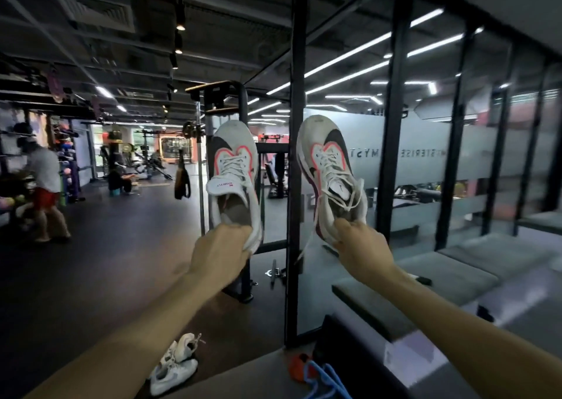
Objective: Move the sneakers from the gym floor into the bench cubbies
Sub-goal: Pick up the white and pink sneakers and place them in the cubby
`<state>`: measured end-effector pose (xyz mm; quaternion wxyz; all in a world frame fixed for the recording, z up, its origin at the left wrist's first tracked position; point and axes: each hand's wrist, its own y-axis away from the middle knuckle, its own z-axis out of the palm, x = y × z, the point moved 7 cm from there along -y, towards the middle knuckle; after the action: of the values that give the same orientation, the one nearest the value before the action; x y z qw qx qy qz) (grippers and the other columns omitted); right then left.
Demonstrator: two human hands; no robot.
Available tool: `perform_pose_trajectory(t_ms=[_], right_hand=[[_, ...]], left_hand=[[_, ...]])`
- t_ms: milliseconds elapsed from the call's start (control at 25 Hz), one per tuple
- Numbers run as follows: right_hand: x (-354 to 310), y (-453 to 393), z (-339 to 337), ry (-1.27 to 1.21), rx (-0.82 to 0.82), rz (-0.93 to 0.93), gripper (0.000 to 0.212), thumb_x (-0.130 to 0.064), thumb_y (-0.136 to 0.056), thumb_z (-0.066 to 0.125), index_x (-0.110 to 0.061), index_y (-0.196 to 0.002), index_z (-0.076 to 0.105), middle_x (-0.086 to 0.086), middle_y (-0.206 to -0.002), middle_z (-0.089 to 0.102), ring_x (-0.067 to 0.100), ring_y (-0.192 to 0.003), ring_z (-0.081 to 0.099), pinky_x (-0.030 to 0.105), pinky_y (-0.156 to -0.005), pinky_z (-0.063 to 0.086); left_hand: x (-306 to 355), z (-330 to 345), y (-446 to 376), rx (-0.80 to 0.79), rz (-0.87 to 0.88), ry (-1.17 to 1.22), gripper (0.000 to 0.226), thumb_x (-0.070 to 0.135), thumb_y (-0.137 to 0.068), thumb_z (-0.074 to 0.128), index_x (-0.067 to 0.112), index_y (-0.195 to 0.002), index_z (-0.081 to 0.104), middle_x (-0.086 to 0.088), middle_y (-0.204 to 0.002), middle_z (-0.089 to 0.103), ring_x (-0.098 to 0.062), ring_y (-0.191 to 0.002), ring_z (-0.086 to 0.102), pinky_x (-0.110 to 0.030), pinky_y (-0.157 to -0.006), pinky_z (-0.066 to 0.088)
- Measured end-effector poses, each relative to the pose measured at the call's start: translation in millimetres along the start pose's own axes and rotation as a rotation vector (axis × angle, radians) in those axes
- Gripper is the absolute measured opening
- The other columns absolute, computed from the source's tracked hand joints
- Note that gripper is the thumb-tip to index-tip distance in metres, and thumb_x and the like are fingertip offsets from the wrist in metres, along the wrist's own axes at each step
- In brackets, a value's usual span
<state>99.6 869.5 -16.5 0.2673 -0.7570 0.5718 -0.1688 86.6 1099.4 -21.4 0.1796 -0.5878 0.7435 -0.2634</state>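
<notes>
I hold a pair of white sneakers with black and red accents up in front of me, toes pointing up. My left hand (220,251) grips the heel of the left sneaker (235,170). My right hand (362,248) pinches the heel of the right sneaker (330,167), whose laces hang loose. Another pair of white sneakers (175,365) lies on the dark gym floor below my left arm. A grey cushioned bench (425,280) runs along the glass wall at the right; its cubbies are not visible.
A black steel post (296,155) stands between the two raised shoes, with a glass partition (425,155) to its right. A black bag (349,353) and an orange and blue item (310,371) lie on the near bench. A person (45,186) walks at far left.
</notes>
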Motion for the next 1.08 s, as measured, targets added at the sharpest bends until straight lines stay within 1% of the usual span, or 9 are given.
perform_pose_trajectory(t_ms=[120, 240, 360, 440, 520, 640, 720, 920, 1080], right_hand=[[63, 42, -37, 0.085, -0.008, 0.083, 0.021, -0.007, -0.082, 0.050, -0.020, -0.082, 0.033, 0.002, -0.079, 0.044, 0.036, -0.076, 0.057, 0.035, -0.053, 0.037], [122, 84, -71, 0.173, -0.002, 0.187, 0.020, -0.010, -0.082, 0.053, -0.022, -0.081, 0.037, 0.005, -0.083, 0.053, 0.032, -0.071, 0.057, 0.032, -0.051, 0.038], [187, 132, -109, 0.235, 0.004, 0.324, 0.018, -0.009, -0.079, 0.058, -0.022, -0.084, 0.048, 0.006, -0.081, 0.055, 0.031, -0.064, 0.055, 0.031, -0.048, 0.038], [239, 168, -131, 0.262, 0.009, 0.406, 0.021, -0.007, -0.076, 0.064, -0.021, -0.081, 0.049, 0.007, -0.077, 0.057, 0.032, -0.058, 0.054, 0.033, -0.046, 0.044], [288, 198, -147, 0.296, 0.005, 0.465, 0.020, -0.008, -0.074, 0.064, -0.020, -0.083, 0.050, 0.009, -0.082, 0.061, 0.037, -0.064, 0.058, 0.038, -0.050, 0.049], [384, 252, -187, 0.343, 0.031, 0.521, 0.019, -0.009, -0.074, 0.061, -0.020, -0.080, 0.046, 0.010, -0.083, 0.062, 0.038, -0.068, 0.059, 0.033, -0.050, 0.042], [449, 285, -214, 0.372, 0.039, 0.546, 0.022, -0.008, -0.074, 0.058, -0.020, -0.077, 0.040, 0.009, -0.081, 0.061, 0.037, -0.068, 0.058, 0.033, -0.050, 0.040], [586, 340, -260, 0.412, 0.019, 0.596, 0.014, -0.009, -0.079, 0.053, -0.018, -0.079, 0.043, 0.006, -0.080, 0.060, 0.033, -0.068, 0.058, 0.042, -0.056, 0.052], [685, 366, -271, 0.423, 0.032, 0.635, 0.013, -0.007, -0.079, 0.051, -0.016, -0.078, 0.042, 0.006, -0.077, 0.056, 0.033, -0.065, 0.055, 0.038, -0.053, 0.046]], left_hand=[[85, -4, 3, -0.004, 0.090, 0.043, 0.007, 0.023, -0.087, 0.063, 0.019, -0.090, 0.059, -0.002, -0.088, 0.063, -0.022, -0.075, 0.059, -0.036, -0.065, 0.051], [165, 5, -3, -0.031, 0.197, 0.089, 0.009, 0.015, -0.087, 0.062, 0.011, -0.095, 0.062, -0.008, -0.093, 0.067, -0.027, -0.077, 0.062, -0.037, -0.064, 0.052], [252, 13, -11, -0.021, 0.316, 0.144, 0.011, 0.006, -0.086, 0.059, 0.007, -0.096, 0.063, -0.012, -0.092, 0.066, -0.031, -0.081, 0.062, -0.037, -0.058, 0.046], [318, 20, -15, -0.014, 0.384, 0.184, 0.012, 0.008, -0.087, 0.059, 0.006, -0.098, 0.062, -0.013, -0.096, 0.065, -0.033, -0.086, 0.061, -0.037, -0.059, 0.042], [378, 30, -18, -0.021, 0.419, 0.194, 0.014, 0.013, -0.089, 0.058, 0.008, -0.101, 0.062, -0.012, -0.100, 0.065, -0.033, -0.092, 0.060, -0.037, -0.061, 0.040], [492, 47, -18, -0.039, 0.460, 0.268, 0.020, 0.019, -0.092, 0.053, 0.010, -0.108, 0.062, -0.011, -0.106, 0.064, -0.033, -0.099, 0.059, -0.038, -0.069, 0.045], [569, 60, -19, -0.053, 0.491, 0.317, 0.021, 0.021, -0.092, 0.052, 0.014, -0.109, 0.062, -0.009, -0.107, 0.064, -0.032, -0.099, 0.060, -0.037, -0.070, 0.045], [735, 89, -36, -0.072, 0.531, 0.437, 0.014, 0.021, -0.089, 0.055, 0.014, -0.099, 0.061, -0.006, -0.101, 0.064, -0.031, -0.095, 0.060, -0.037, -0.067, 0.044], [844, 110, -57, -0.049, 0.607, 0.410, 0.015, 0.023, -0.089, 0.057, 0.016, -0.102, 0.060, -0.003, -0.104, 0.064, -0.026, -0.097, 0.059, -0.037, -0.072, 0.047]])
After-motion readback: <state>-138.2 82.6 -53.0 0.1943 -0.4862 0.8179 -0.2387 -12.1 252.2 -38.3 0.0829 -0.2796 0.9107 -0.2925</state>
